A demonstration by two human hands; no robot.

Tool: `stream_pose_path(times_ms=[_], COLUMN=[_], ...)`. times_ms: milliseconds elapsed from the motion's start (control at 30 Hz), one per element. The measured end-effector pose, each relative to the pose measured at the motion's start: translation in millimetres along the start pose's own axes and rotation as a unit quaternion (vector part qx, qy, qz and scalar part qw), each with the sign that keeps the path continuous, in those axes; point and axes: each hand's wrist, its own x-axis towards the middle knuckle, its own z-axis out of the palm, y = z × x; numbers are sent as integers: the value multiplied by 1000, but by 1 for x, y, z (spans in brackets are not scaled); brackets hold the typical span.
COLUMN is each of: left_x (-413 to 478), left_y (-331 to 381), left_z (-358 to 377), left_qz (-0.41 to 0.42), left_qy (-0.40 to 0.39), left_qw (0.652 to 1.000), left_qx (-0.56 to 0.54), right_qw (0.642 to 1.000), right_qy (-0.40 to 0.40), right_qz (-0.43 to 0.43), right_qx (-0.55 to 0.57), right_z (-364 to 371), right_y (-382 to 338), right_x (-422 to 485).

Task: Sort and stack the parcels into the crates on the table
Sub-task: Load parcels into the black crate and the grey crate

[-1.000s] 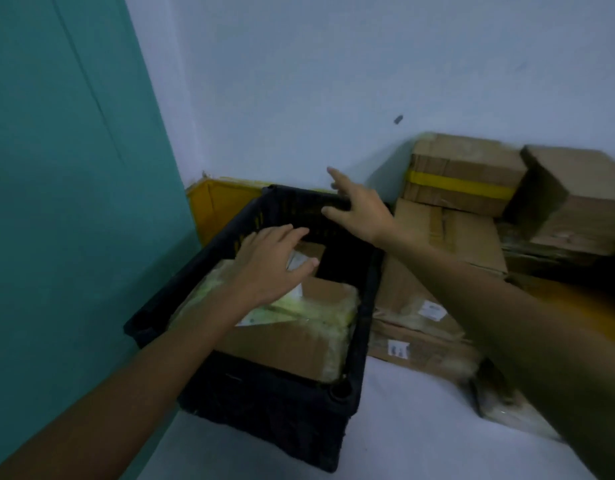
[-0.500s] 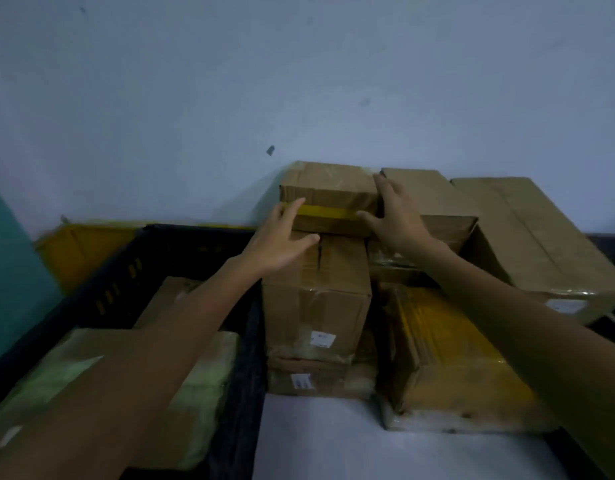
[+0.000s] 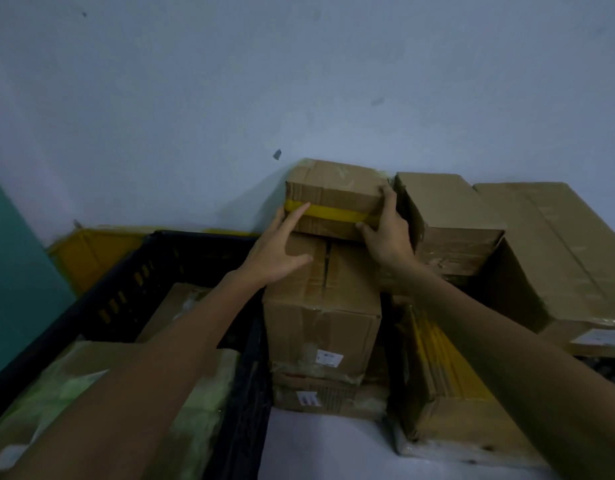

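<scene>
A small cardboard parcel with a yellow tape band (image 3: 335, 197) sits on top of a stack of boxes against the wall. My right hand (image 3: 387, 233) grips its right end, fingers over the top edge and thumb under the front. My left hand (image 3: 276, 251) reaches to its left end with straight fingers, the fingertips touching the yellow tape. Under it stands a taller carton (image 3: 321, 306) on a flat one (image 3: 316, 394). The black crate (image 3: 133, 282) at the left holds wrapped parcels (image 3: 77, 386), partly hidden by my left forearm.
More cardboard boxes (image 3: 451, 216) and a long carton (image 3: 555, 258) lie to the right by the wall. A parcel with yellow tape (image 3: 448, 403) sits at the front right. A yellow crate (image 3: 88, 251) stands behind the black one. White tabletop (image 3: 320, 441) shows in front.
Both hands left the black crate and moved right to the top taped parcel. The right hand now grips its right end; the left hand's fingers have reached the yellow tape.
</scene>
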Motion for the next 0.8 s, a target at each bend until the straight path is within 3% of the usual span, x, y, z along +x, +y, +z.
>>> stream_pose_path(times_ms=[133,233,333,433,600,800], left_x=[-6,-11,-19,-26,-39,-56], left_y=[10,23,33,42,42,35], left_z=[-30,-55,-71,-79,-72,-61], left_qz=[97,130,144,143,141,72], left_qy=[125,208,248,245,205,210], left_qw=[987,969,958,959,968,971], left_qx=[-4,11,17,-23,-29,-91], right_qw=[996,987,981,978,977,981], right_qy=[42,50,35,26,12,-34], right_qz=[-66,-91,-149,-185,-174,-169], right_qx=[38,127,117,92,127,89], right_z=[-18,-31,-46,-50,-53,-49], right_y=[-26,-43,-56,-58,-60,-56], right_x=[1,1,-7,-11,-17,-21])
